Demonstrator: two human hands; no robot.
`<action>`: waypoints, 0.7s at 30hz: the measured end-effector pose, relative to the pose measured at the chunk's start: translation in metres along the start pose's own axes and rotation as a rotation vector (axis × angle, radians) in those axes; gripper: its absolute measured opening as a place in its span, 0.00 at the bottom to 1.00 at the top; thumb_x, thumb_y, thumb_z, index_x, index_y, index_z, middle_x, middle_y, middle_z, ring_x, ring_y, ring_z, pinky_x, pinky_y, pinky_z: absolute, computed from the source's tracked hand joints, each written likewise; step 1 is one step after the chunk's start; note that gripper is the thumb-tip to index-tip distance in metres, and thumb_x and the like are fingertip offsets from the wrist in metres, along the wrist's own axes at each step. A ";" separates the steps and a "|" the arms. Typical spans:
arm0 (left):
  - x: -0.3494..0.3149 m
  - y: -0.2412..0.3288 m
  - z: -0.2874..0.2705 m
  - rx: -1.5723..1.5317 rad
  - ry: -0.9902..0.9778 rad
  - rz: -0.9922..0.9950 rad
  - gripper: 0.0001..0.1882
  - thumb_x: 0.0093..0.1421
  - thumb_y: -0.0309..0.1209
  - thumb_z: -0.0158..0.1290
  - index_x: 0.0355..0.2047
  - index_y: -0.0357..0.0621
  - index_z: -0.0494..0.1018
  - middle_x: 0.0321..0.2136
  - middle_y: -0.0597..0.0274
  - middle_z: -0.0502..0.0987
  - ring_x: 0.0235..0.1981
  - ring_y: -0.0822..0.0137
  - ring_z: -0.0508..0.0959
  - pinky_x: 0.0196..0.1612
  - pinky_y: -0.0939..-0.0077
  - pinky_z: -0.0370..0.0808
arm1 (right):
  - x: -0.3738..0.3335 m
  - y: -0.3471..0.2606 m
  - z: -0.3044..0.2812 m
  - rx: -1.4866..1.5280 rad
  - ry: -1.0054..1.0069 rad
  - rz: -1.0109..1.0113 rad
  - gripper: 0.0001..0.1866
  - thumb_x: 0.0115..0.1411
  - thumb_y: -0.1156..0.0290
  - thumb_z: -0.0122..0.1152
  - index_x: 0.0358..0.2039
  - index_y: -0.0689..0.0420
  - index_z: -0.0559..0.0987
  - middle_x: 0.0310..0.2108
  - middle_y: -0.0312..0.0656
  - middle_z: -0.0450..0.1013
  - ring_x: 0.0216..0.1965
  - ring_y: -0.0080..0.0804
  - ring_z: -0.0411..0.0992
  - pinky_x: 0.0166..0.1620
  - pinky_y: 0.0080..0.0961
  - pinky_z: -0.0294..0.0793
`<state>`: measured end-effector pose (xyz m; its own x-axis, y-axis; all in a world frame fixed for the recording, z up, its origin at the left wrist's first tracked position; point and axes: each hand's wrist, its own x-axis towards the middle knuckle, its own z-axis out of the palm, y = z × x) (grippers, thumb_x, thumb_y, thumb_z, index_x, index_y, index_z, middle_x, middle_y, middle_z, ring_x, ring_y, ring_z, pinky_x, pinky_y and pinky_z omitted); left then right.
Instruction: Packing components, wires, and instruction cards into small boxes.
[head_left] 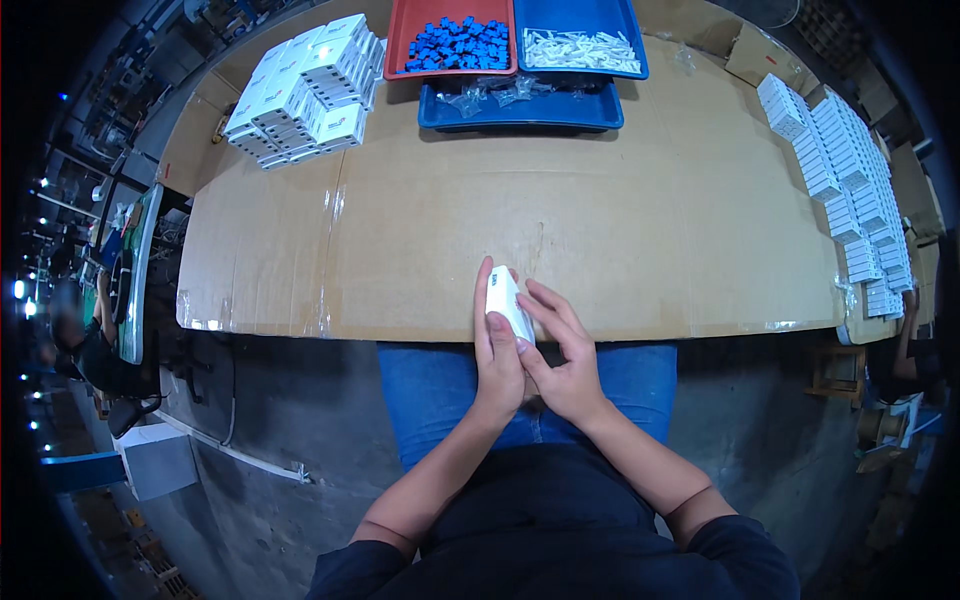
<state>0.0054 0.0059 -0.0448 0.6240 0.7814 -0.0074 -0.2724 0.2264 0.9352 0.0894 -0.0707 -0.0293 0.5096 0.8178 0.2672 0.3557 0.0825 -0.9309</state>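
A small white box (507, 299) is held upright between my two hands, just over the near edge of the cardboard-covered table (600, 220). My left hand (497, 350) is closed along its left side, with the thumb against the near face. From the right, my right hand (568, 365) grips the same box, its thumb near the lower end and its fingers along the right side. Dark print shows near the top of the box. Its underside is hidden by my palms.
At the far left stands a stack of white boxes (285, 95); more rows of white boxes (845, 180) line the right edge. A red tray (397, 50) of blue parts and a blue tray (640, 60) of white pieces sit above another blue tray (520, 125) with clear bags.
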 end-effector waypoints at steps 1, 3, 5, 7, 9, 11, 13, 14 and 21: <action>0.001 -0.001 0.000 -0.004 0.019 0.065 0.43 0.74 0.61 0.33 0.76 0.42 0.42 0.70 0.41 0.56 0.71 0.54 0.58 0.72 0.61 0.53 | -0.002 0.000 0.003 0.075 0.024 0.007 0.23 0.61 0.77 0.67 0.57 0.67 0.77 0.63 0.58 0.69 0.65 0.49 0.69 0.66 0.36 0.68; 0.000 0.001 0.004 -0.026 0.040 0.130 0.47 0.71 0.65 0.33 0.76 0.40 0.42 0.69 0.38 0.57 0.71 0.53 0.58 0.72 0.60 0.52 | -0.007 -0.003 0.011 0.103 0.055 0.006 0.24 0.62 0.77 0.66 0.59 0.67 0.77 0.64 0.59 0.69 0.65 0.50 0.69 0.66 0.36 0.69; -0.001 0.003 0.005 -0.002 0.027 0.164 0.48 0.71 0.66 0.33 0.75 0.38 0.42 0.68 0.39 0.57 0.71 0.53 0.58 0.72 0.60 0.52 | -0.011 -0.004 0.012 0.131 0.085 0.004 0.25 0.62 0.77 0.66 0.60 0.67 0.76 0.64 0.60 0.69 0.65 0.51 0.69 0.65 0.37 0.70; -0.002 0.004 0.005 0.022 0.015 0.199 0.49 0.71 0.66 0.33 0.75 0.37 0.42 0.68 0.39 0.58 0.71 0.53 0.58 0.72 0.60 0.52 | -0.013 -0.001 0.012 0.112 0.053 -0.063 0.26 0.63 0.78 0.64 0.62 0.69 0.74 0.65 0.62 0.67 0.67 0.51 0.67 0.65 0.37 0.70; -0.004 0.003 0.002 0.024 0.001 0.191 0.51 0.70 0.68 0.34 0.74 0.34 0.44 0.67 0.39 0.59 0.70 0.53 0.59 0.72 0.60 0.53 | -0.014 0.000 0.012 0.108 0.048 -0.084 0.25 0.64 0.78 0.63 0.62 0.70 0.73 0.65 0.62 0.67 0.67 0.51 0.67 0.65 0.37 0.70; -0.005 0.001 0.002 0.028 -0.001 0.191 0.51 0.69 0.68 0.34 0.74 0.33 0.44 0.66 0.40 0.60 0.70 0.53 0.60 0.71 0.60 0.53 | -0.017 -0.001 0.012 0.104 0.043 -0.105 0.25 0.65 0.78 0.62 0.61 0.71 0.73 0.65 0.63 0.67 0.67 0.51 0.67 0.65 0.37 0.69; -0.007 0.001 0.002 0.032 -0.003 0.192 0.52 0.69 0.68 0.35 0.73 0.33 0.45 0.66 0.40 0.60 0.69 0.54 0.60 0.71 0.60 0.54 | -0.019 -0.003 0.012 0.162 0.073 -0.079 0.23 0.67 0.77 0.60 0.62 0.72 0.72 0.65 0.64 0.67 0.67 0.52 0.66 0.65 0.36 0.69; -0.008 0.001 0.002 0.017 0.009 0.154 0.54 0.67 0.71 0.35 0.74 0.35 0.45 0.65 0.44 0.61 0.68 0.55 0.61 0.70 0.62 0.56 | -0.019 -0.001 0.012 0.162 0.073 -0.080 0.23 0.67 0.77 0.60 0.62 0.72 0.72 0.65 0.64 0.67 0.67 0.52 0.66 0.65 0.36 0.69; -0.002 0.003 -0.008 0.112 0.040 0.179 0.57 0.65 0.72 0.40 0.74 0.36 0.43 0.67 0.45 0.59 0.67 0.56 0.62 0.70 0.60 0.55 | -0.013 -0.004 0.024 0.392 0.070 0.015 0.24 0.71 0.71 0.56 0.63 0.70 0.70 0.64 0.58 0.69 0.66 0.48 0.67 0.66 0.35 0.68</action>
<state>-0.0023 0.0097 -0.0453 0.5429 0.8263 0.1501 -0.2920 0.0181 0.9563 0.0625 -0.0680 -0.0354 0.5695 0.7808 0.2569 0.0291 0.2932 -0.9556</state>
